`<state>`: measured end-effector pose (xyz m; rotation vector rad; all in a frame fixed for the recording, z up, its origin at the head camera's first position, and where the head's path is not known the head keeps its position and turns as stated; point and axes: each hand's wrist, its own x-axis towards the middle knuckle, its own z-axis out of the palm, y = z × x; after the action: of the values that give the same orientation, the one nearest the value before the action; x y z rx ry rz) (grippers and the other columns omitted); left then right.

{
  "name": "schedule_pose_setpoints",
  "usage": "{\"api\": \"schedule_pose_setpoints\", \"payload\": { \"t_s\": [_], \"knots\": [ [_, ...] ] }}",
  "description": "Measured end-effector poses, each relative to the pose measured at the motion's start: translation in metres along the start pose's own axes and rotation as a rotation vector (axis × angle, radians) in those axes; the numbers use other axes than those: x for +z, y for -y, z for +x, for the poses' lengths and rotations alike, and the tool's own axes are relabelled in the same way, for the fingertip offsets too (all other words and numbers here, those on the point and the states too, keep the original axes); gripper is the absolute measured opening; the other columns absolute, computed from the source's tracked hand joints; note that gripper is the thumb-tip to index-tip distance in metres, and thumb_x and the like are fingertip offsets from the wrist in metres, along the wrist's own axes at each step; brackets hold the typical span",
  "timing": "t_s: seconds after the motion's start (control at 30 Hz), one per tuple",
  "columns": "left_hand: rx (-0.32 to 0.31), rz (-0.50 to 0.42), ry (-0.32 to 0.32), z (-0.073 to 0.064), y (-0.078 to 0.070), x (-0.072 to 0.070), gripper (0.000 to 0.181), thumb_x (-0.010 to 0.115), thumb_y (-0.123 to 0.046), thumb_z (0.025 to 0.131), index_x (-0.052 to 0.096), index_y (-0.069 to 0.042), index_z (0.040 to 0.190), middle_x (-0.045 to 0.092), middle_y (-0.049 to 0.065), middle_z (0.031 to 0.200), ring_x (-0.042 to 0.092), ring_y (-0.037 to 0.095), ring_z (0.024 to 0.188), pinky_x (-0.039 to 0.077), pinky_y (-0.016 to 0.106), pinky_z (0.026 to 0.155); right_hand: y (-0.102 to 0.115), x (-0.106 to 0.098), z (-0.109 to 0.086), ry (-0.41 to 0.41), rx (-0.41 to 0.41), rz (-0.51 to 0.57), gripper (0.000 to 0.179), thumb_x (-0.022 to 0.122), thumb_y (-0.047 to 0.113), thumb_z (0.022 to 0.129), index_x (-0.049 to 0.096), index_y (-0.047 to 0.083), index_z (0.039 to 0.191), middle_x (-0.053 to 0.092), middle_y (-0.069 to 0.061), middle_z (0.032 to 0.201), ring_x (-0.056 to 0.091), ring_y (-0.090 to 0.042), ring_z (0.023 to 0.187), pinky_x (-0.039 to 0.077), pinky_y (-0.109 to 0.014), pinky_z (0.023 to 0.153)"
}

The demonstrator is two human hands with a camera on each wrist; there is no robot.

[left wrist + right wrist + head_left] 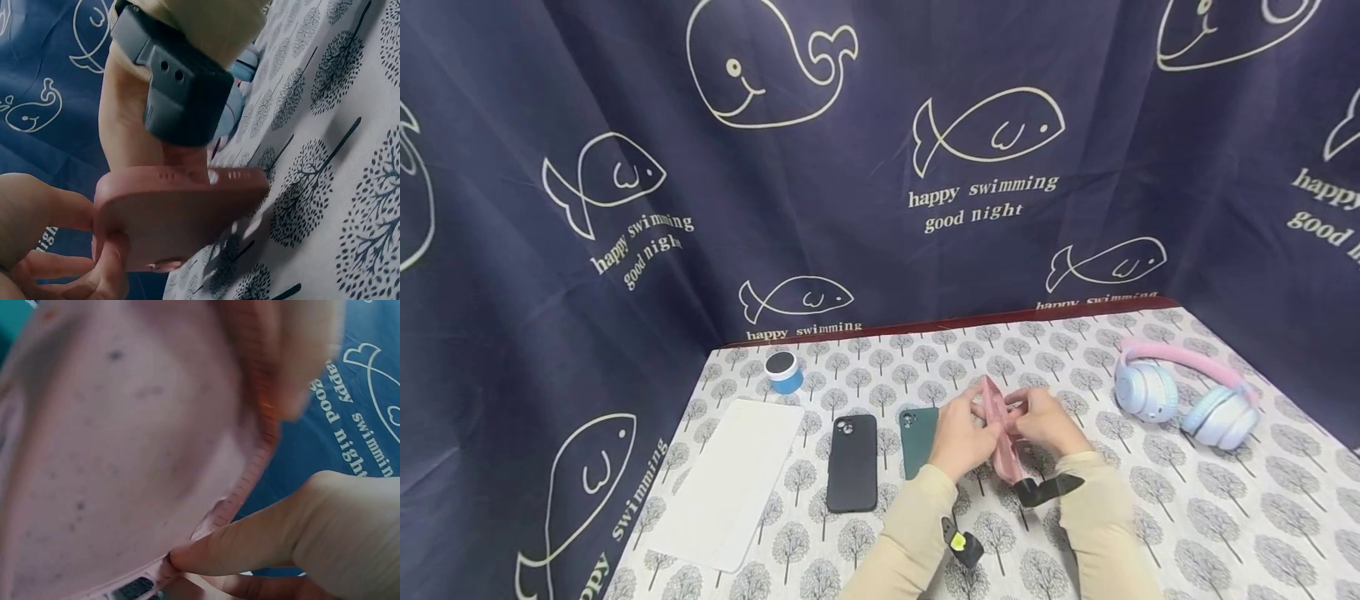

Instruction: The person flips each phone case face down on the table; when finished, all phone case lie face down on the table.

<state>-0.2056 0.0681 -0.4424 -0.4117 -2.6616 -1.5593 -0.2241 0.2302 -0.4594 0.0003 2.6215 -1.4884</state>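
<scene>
Both hands hold a pink phone case [1006,460], tilted up on its edge above the table. My left hand [962,435] pinches its left side; in the left wrist view, thumb and fingers grip the corner of the case [175,219] near the camera cutout. From the other side my right hand [1047,421] pinches the rim, and the right wrist view shows its thumb pressing the edge beside the camera opening. The inside of the case [144,437] looks pale and speckled there. A dark green phone case [917,433] lies partly hidden behind my left hand.
A black phone case [852,463] lies left of the green one. Farther left are a white board [730,483] and a blue jar with a dark lid [785,373]. Pink and light-blue headphones [1187,387] lie at the right. A dark curtain [880,167] hangs behind the table.
</scene>
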Motion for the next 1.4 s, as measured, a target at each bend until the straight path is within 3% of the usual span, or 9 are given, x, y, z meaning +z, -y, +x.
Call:
{"api": "schedule_pose_setpoints", "payload": {
  "t_s": [0.2,0.37,0.53,0.63,0.8,0.97,1.07,1.27,1.4],
  "knots": [
    [-0.017,0.01,-0.015,-0.003,0.001,0.008,0.064,0.077,-0.012,0.078,0.057,-0.006,0.139,0.06,-0.006,0.09,0.053,0.006,0.067,0.045,0.02,0.06,-0.005,0.009,0.006,0.0,-0.001,-0.12,0.057,0.063,-0.007,0.068,0.055,-0.017,0.123,0.064,-0.011,0.077,0.06,-0.019,0.059,0.053,-0.033,0.055],
    [-0.021,0.024,-0.045,-0.003,0.005,0.015,0.061,0.076,-0.016,0.079,0.059,-0.006,0.137,0.058,-0.005,0.098,0.052,0.011,0.087,0.044,0.024,0.076,-0.006,0.011,0.008,0.004,0.006,-0.134,0.06,0.066,0.0,0.069,0.054,-0.017,0.125,0.063,-0.01,0.077,0.059,-0.02,0.059,0.053,-0.033,0.055],
    [0.015,0.001,-0.053,-0.003,0.005,0.018,0.05,0.07,-0.017,0.084,0.062,-0.004,0.132,0.057,-0.004,0.098,0.053,0.006,0.077,0.044,0.02,0.069,-0.003,0.009,0.005,0.011,-0.011,-0.15,0.061,0.069,0.003,0.073,0.053,-0.016,0.128,0.062,-0.01,0.076,0.058,-0.019,0.059,0.051,-0.032,0.055],
    [0.031,0.012,-0.063,-0.005,0.006,0.02,0.042,0.064,-0.016,0.089,0.064,-0.006,0.13,0.056,-0.005,0.098,0.051,0.004,0.074,0.044,0.021,0.068,0.005,0.002,-0.001,0.008,-0.016,-0.184,0.052,0.066,0.007,0.083,0.053,-0.015,0.128,0.065,-0.013,0.081,0.06,-0.02,0.062,0.051,-0.034,0.058],
    [0.022,-0.029,-0.053,-0.005,0.013,0.024,0.033,0.057,-0.008,0.094,0.066,-0.009,0.126,0.06,-0.006,0.097,0.05,0.004,0.074,0.048,0.025,0.07,0.024,-0.014,-0.011,-0.086,-0.036,-0.276,0.045,0.058,0.029,0.098,0.061,-0.01,0.121,0.069,-0.015,0.088,0.064,-0.02,0.066,0.052,-0.038,0.063],
    [-0.039,-0.133,0.024,-0.002,0.025,0.023,0.037,0.061,-0.002,0.085,0.067,-0.005,0.122,0.06,-0.005,0.087,0.05,0.003,0.057,0.045,0.021,0.054,0.035,-0.009,-0.011,-0.067,-0.021,-0.219,0.05,0.07,0.036,0.09,0.066,-0.008,0.114,0.069,-0.009,0.081,0.064,-0.016,0.063,0.054,-0.033,0.062],
    [-0.076,-0.108,0.033,-0.001,0.031,0.022,0.033,0.064,-0.003,0.082,0.068,-0.004,0.114,0.06,-0.006,0.082,0.054,0.003,0.062,0.046,0.022,0.059,0.036,-0.004,-0.01,-0.057,-0.009,-0.186,0.044,0.074,0.024,0.086,0.066,-0.011,0.112,0.067,-0.009,0.08,0.064,-0.016,0.061,0.054,-0.032,0.058],
    [-0.138,-0.045,0.001,0.0,0.03,0.021,0.036,0.064,-0.018,0.089,0.065,-0.004,0.123,0.066,-0.003,0.088,0.063,0.012,0.081,0.051,0.031,0.078,0.047,-0.013,-0.018,-0.095,-0.06,-0.191,0.037,0.07,0.016,0.086,0.067,-0.011,0.11,0.07,-0.012,0.082,0.065,-0.02,0.07,0.054,-0.037,0.064],
    [-0.151,-0.081,-0.021,0.0,0.025,0.015,0.043,0.063,-0.019,0.089,0.063,0.0,0.127,0.064,-0.003,0.086,0.06,0.01,0.073,0.052,0.03,0.072,0.047,-0.021,-0.021,-0.111,-0.041,-0.199,0.043,0.069,0.018,0.089,0.063,-0.011,0.12,0.071,-0.018,0.092,0.067,-0.025,0.078,0.053,-0.045,0.074]
  ]
}}
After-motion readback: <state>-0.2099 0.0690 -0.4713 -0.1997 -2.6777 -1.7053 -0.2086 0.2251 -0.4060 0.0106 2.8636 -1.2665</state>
